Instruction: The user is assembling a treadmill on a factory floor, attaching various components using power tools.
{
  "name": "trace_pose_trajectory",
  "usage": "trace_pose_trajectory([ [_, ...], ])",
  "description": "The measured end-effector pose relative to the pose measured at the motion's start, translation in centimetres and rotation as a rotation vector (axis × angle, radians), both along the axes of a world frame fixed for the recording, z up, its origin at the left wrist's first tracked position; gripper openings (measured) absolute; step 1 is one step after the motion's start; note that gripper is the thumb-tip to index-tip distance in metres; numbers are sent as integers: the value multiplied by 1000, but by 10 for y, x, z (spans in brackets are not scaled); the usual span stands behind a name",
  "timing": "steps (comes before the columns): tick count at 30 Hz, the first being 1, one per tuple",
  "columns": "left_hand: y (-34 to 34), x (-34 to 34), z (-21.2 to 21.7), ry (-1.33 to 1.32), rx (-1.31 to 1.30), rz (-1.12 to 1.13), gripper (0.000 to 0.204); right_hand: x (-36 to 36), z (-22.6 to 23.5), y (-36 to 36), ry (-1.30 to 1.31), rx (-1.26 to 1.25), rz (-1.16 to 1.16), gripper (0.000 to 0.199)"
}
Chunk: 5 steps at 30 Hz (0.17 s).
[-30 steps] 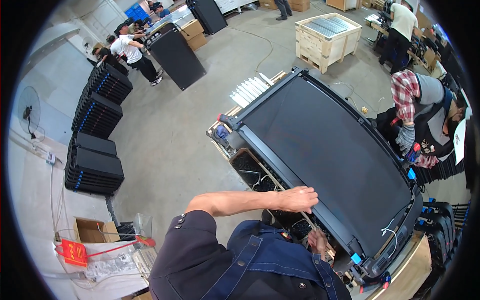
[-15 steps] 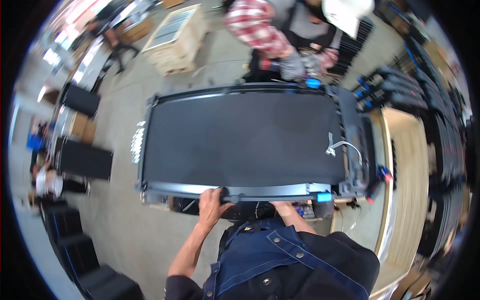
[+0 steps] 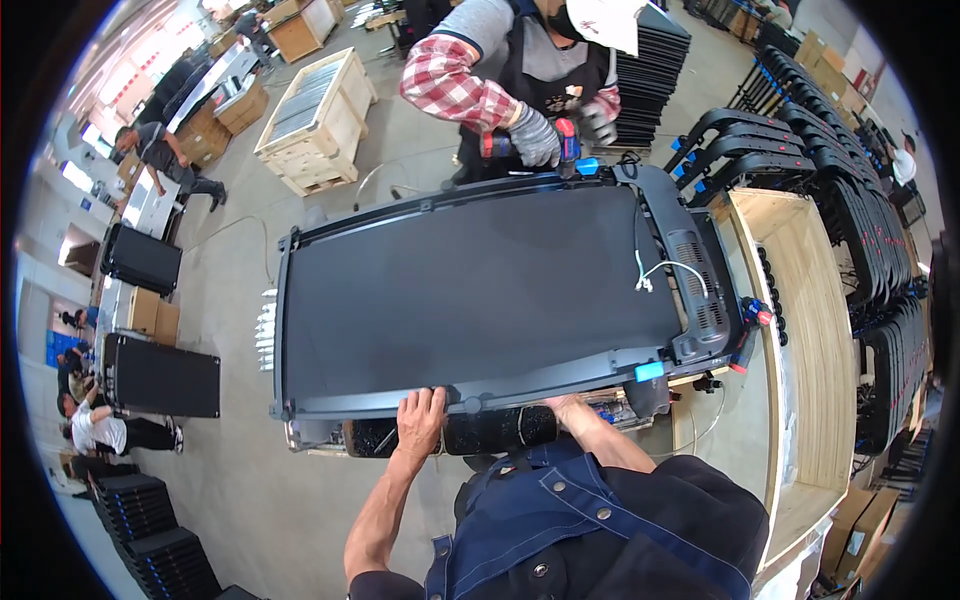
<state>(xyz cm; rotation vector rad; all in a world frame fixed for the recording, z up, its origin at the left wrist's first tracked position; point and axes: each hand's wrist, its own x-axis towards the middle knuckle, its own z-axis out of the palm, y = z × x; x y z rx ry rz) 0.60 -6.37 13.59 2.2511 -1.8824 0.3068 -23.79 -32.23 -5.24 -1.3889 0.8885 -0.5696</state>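
A treadmill deck (image 3: 470, 290) with a black belt lies across in front of me, its motor end at the right. My left hand (image 3: 420, 422) grips the near side rail (image 3: 365, 402), its fingers curled over the top edge. My right hand (image 3: 572, 410) is against the underside of the same rail, further right; its fingers are hidden. Blue clips sit at the right ends of the near rail (image 3: 649, 371) and the far rail (image 3: 588, 166). A white cable (image 3: 665, 268) lies loose on the belt.
Across the deck, a gloved co-worker (image 3: 535, 135) holds a red-and-black power drill (image 3: 568, 140). Beneath the near rail are black rollers (image 3: 500, 430). A wooden crate (image 3: 815, 350) stands close on the right, another crate (image 3: 318, 120) at the back left. Stacked black frames (image 3: 840, 190) fill the far right.
The view has turned, so the deck looks more slanted. My left hand stays on the rail. Across from me, the co-worker's gloved hands have moved apart and the drill now shows clearly.
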Motion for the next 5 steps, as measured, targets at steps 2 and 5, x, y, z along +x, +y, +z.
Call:
trace_pose_trajectory([
  [2,-15,-1,42,22,-6,-92,48,-4,12,5,15,2,59,43],
  [5,11,17,112,-42,-47,-204,58,-33,24,89,-146,-24,172,52],
])
